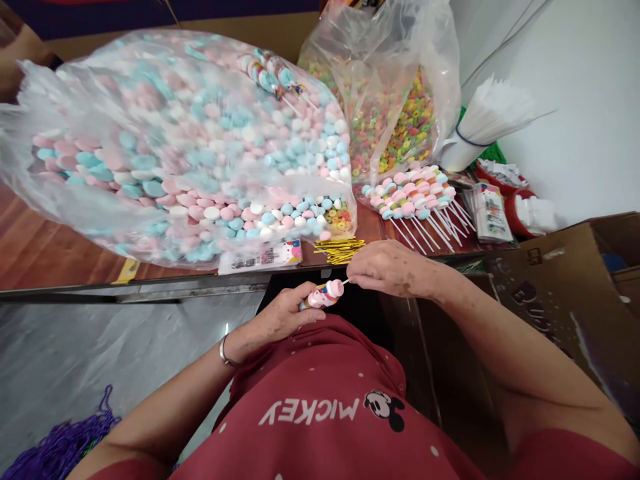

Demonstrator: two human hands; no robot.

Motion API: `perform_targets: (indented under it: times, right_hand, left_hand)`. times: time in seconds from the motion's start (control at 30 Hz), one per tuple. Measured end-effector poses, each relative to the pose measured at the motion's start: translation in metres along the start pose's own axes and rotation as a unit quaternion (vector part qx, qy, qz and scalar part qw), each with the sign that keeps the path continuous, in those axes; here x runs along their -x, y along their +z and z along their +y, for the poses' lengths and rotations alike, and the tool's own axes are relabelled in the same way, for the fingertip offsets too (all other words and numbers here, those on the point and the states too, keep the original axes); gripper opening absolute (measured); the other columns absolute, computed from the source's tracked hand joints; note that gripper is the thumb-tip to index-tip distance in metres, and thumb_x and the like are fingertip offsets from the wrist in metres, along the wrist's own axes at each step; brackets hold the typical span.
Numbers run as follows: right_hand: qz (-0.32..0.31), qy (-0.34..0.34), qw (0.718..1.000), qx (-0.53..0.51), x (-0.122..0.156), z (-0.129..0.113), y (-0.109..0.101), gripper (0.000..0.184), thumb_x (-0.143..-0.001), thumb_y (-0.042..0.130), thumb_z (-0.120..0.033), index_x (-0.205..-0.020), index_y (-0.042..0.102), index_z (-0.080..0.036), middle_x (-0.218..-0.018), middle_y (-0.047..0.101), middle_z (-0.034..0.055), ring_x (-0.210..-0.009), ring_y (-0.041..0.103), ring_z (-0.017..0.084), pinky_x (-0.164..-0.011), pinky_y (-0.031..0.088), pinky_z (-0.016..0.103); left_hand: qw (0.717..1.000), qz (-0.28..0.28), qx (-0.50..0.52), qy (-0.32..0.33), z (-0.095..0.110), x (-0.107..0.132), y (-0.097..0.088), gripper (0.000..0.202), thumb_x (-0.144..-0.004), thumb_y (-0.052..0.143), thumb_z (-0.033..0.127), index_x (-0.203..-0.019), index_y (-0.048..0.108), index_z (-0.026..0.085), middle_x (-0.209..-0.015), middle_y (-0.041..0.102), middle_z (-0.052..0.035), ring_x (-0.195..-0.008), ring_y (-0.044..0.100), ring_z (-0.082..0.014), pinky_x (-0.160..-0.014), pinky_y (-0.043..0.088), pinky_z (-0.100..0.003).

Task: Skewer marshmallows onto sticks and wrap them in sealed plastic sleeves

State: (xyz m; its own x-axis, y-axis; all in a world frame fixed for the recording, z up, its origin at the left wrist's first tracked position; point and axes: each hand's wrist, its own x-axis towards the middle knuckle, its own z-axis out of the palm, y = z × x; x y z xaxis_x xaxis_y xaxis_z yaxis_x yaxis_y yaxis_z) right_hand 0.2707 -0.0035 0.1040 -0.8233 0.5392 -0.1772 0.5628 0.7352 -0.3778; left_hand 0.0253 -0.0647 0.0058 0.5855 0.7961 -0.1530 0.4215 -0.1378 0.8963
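My left hand [280, 317] is closed around a candy skewer [326, 294], a short stack of pink, white and blue discs on a thin white stick. My right hand [385, 268] pinches the stick's far end just beyond the last candy. Both hands hover over my lap, in front of the table edge [150, 287]. A huge clear bag of pink, blue and white candy discs [170, 147] fills the table's left and middle. Finished candy skewers [415, 193] lie in a pile at the right.
A clear bag of small coloured ring candies [390, 113] stands behind the skewer pile. Gold twist ties [340, 248], printed wrappers [260, 257], a bundle of white sticks [480, 123], red bowls [520, 207] and a cardboard box [565, 280] surround the work spot.
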Motion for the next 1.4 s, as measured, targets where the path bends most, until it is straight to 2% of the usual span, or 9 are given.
perform_targets:
  times: [0.13, 0.23, 0.53, 0.67, 0.8, 1.07, 1.17, 1.27, 1.4]
  right_hand:
    - [-0.053, 0.086, 0.995, -0.024, 0.0, -0.009, -0.005, 0.022, -0.094, 0.052, -0.02, -0.077, 0.066, -0.017, -0.071, 0.064, 0.0001, -0.065, 0.053, 0.014, -0.06, 0.027, 0.025]
    - [-0.083, 0.105, 0.99, -0.043, -0.006, -0.018, -0.002, 0.023, -0.093, 0.052, -0.019, -0.075, 0.065, -0.017, -0.067, 0.062, -0.0008, -0.06, 0.048, 0.012, -0.057, 0.023, 0.025]
    - [0.028, -0.084, 0.988, 0.13, -0.021, -0.024, 0.042, 0.02, -0.096, 0.052, -0.017, -0.088, 0.069, -0.013, -0.074, 0.068, 0.006, -0.067, 0.055, 0.018, -0.059, 0.025, 0.031]
    - [0.025, -0.057, 0.99, 0.125, -0.017, -0.014, 0.035, 0.019, -0.096, 0.053, -0.018, -0.085, 0.068, -0.014, -0.075, 0.068, 0.0051, -0.067, 0.054, 0.017, -0.058, 0.024, 0.03]
    - [0.055, -0.095, 0.986, 0.125, -0.01, -0.003, 0.021, 0.022, -0.097, 0.053, -0.019, -0.079, 0.066, -0.015, -0.074, 0.066, 0.0035, -0.07, 0.05, 0.016, -0.063, 0.027, 0.03]
    - [0.143, -0.169, 0.96, 0.173, -0.003, -0.008, 0.019, 0.035, -0.102, 0.041, -0.016, -0.075, 0.063, -0.016, -0.068, 0.059, 0.0029, -0.073, 0.044, 0.018, -0.069, 0.027, 0.032]
    - [0.104, -0.118, 0.978, 0.136, -0.002, -0.011, 0.019, 0.032, -0.099, 0.044, -0.019, -0.074, 0.064, -0.016, -0.069, 0.06, 0.0039, -0.071, 0.044, 0.018, -0.067, 0.027, 0.032]
    - [0.038, -0.006, 0.999, 0.015, -0.005, -0.014, 0.021, 0.026, -0.094, 0.049, -0.02, -0.074, 0.064, -0.016, -0.069, 0.06, 0.0028, -0.065, 0.045, 0.015, -0.063, 0.026, 0.029]
    - [-0.009, 0.116, 0.97, -0.215, -0.014, -0.02, 0.03, 0.023, -0.087, 0.048, -0.017, -0.071, 0.064, -0.014, -0.063, 0.056, -0.0026, -0.06, 0.045, 0.011, -0.059, 0.027, 0.024]
  left_hand:
    - [0.984, 0.095, -0.108, 0.109, -0.016, 0.0, 0.008, 0.025, -0.089, 0.061, 0.029, -0.111, 0.057, 0.019, -0.085, 0.064, -0.001, -0.07, 0.056, -0.0135, -0.066, 0.043, -0.024]
    - [0.971, 0.104, -0.15, 0.158, -0.015, -0.001, 0.01, 0.022, -0.091, 0.059, 0.025, -0.111, 0.055, 0.019, -0.088, 0.065, -0.0037, -0.073, 0.06, -0.0151, -0.067, 0.045, -0.024]
    - [0.996, 0.035, -0.022, 0.083, 0.0, -0.006, 0.015, 0.015, -0.09, 0.059, 0.032, -0.094, 0.054, 0.018, -0.074, 0.057, 0.0037, -0.064, 0.048, -0.0106, -0.061, 0.039, -0.022]
    - [0.997, 0.022, 0.07, 0.012, 0.0, -0.002, 0.008, 0.039, -0.084, 0.067, 0.036, -0.116, 0.053, 0.019, -0.093, 0.064, -0.0004, -0.078, 0.055, -0.0142, -0.071, 0.045, -0.024]
    - [0.998, -0.026, 0.064, -0.012, 0.001, 0.005, -0.008, 0.031, -0.09, 0.06, 0.041, -0.112, 0.06, 0.019, -0.089, 0.062, 0.0002, -0.076, 0.053, -0.0135, -0.069, 0.043, -0.023]
    - [0.998, -0.031, -0.01, 0.055, -0.002, 0.009, -0.025, 0.037, -0.089, 0.063, 0.042, -0.117, 0.063, 0.018, -0.091, 0.066, -0.0019, -0.076, 0.055, -0.0141, -0.07, 0.043, -0.023]
    - [0.996, -0.014, -0.027, 0.084, -0.009, 0.01, -0.031, 0.035, -0.09, 0.064, 0.04, -0.117, 0.063, 0.017, -0.087, 0.067, -0.0015, -0.071, 0.055, -0.0126, -0.064, 0.042, -0.021]
    - [0.992, 0.023, -0.06, 0.109, -0.013, 0.012, -0.031, 0.032, -0.092, 0.061, 0.038, -0.116, 0.062, 0.017, -0.086, 0.066, -0.0015, -0.068, 0.055, -0.0118, -0.062, 0.042, -0.021]
    - [0.98, 0.035, -0.128, 0.145, -0.011, 0.01, -0.022, 0.021, -0.096, 0.056, 0.032, -0.112, 0.06, 0.018, -0.088, 0.065, -0.003, -0.072, 0.056, -0.0125, -0.066, 0.042, -0.022]
